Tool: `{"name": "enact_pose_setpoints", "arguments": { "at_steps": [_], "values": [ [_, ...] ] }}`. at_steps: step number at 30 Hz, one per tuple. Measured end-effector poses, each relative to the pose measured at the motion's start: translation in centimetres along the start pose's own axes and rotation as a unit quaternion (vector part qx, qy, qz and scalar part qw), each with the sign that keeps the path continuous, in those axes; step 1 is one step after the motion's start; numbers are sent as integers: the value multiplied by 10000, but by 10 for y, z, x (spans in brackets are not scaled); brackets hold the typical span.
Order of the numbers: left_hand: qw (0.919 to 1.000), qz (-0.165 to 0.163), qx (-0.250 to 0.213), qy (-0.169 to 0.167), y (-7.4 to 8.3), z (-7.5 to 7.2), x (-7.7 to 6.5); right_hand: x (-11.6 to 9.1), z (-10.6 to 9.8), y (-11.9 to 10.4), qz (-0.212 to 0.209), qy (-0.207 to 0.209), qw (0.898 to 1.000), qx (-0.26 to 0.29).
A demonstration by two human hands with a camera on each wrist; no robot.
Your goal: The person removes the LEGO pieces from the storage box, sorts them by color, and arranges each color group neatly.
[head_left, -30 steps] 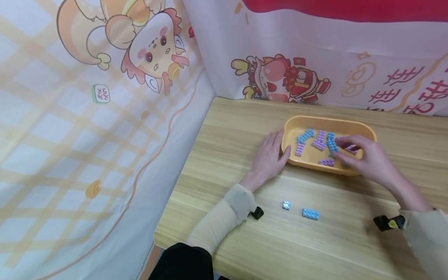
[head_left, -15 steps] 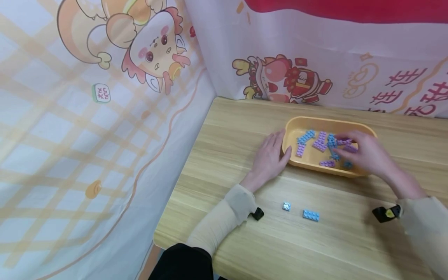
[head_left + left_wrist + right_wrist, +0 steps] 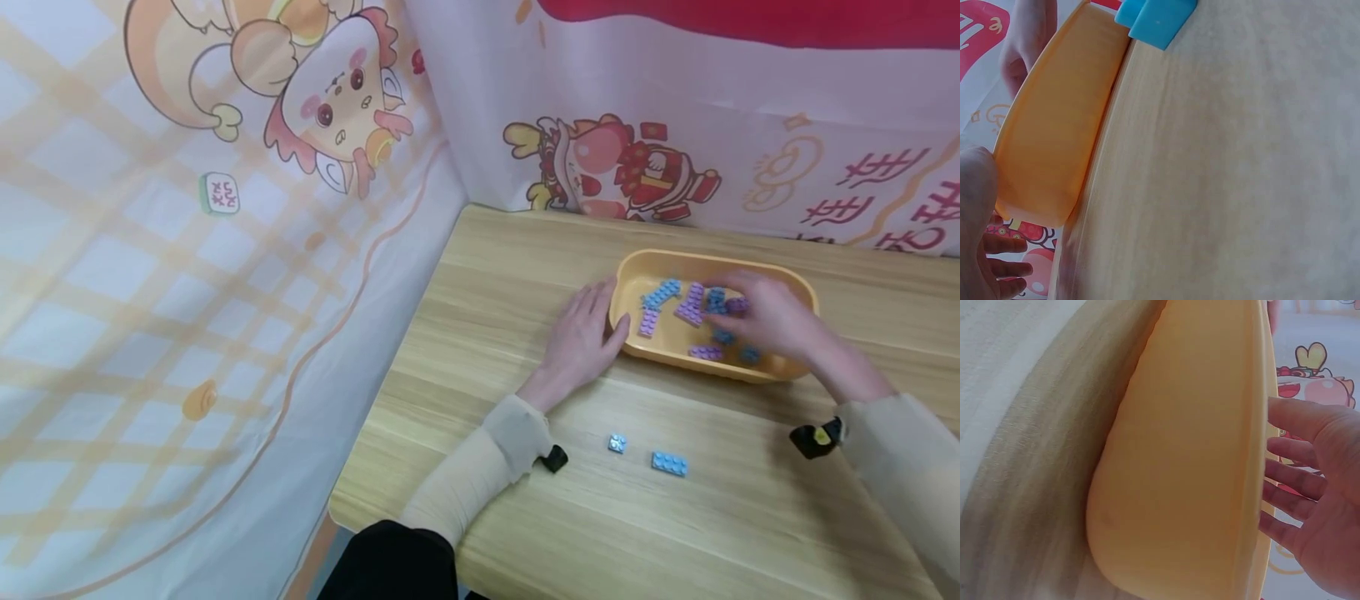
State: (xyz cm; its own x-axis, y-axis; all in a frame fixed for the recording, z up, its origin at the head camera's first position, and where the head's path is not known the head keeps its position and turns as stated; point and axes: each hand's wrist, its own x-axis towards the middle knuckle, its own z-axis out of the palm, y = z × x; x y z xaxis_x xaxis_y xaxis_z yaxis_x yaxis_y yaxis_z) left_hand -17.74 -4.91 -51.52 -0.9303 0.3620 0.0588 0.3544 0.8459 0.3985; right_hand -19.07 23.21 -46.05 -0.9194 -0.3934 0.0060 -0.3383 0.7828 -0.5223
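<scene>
An orange-yellow tray (image 3: 660, 354) stands on the table with several blue and purple toy building bricks in it. At its left end, my left hand (image 3: 577, 337) rests against the rim with fingers straight. My right hand (image 3: 772, 317) reaches over the right part of the tray, thumb and fingers apart above blue bricks (image 3: 716, 300) and purple ones. In the right wrist view its fingers (image 3: 1297, 481) extend past the tray's rim, and the tips are hidden. A small light-blue brick (image 3: 617, 443) and a longer blue brick (image 3: 669, 463) lie in front of the tray.
The wooden table (image 3: 480, 333) ends at a printed cloth (image 3: 315, 275) on the left and a second cloth panel (image 3: 480, 108) behind. Each wrist carries a small black device, such as the one on the left sleeve (image 3: 555, 458).
My right hand has moved left within the tray, toward the blue and purple bricks near its middle. The left hand stays at the tray's left end.
</scene>
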Motion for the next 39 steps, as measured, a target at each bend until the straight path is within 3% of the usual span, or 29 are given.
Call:
{"name": "enact_pose_setpoints", "arguments": {
  "at_steps": [9, 14, 18, 29, 35, 39],
  "values": [
    [10000, 8, 42, -20, 0, -2, 0, 24, -5, -7, 150, -827, 9963, -191],
    [9999, -32, 103, -119, 2, -4, -1, 37, -3, -9, 210, -1032, 9942, -237],
    [9996, -56, 189, -195, 3, -6, -1, 43, -1, -11, 256, -1108, 9933, -208],
    [9990, -93, 345, -274, 5, -9, 0, 56, 9, -10, -120, -1101, 9937, -163],
    [9984, -105, 455, -304, 4, -8, 0, 61, 18, -12, -129, -1107, 9915, -665],
    [9983, -98, 506, -267, 4, -8, 0, 63, 26, -10, -226, -893, 9895, -1117]
  ]
}}
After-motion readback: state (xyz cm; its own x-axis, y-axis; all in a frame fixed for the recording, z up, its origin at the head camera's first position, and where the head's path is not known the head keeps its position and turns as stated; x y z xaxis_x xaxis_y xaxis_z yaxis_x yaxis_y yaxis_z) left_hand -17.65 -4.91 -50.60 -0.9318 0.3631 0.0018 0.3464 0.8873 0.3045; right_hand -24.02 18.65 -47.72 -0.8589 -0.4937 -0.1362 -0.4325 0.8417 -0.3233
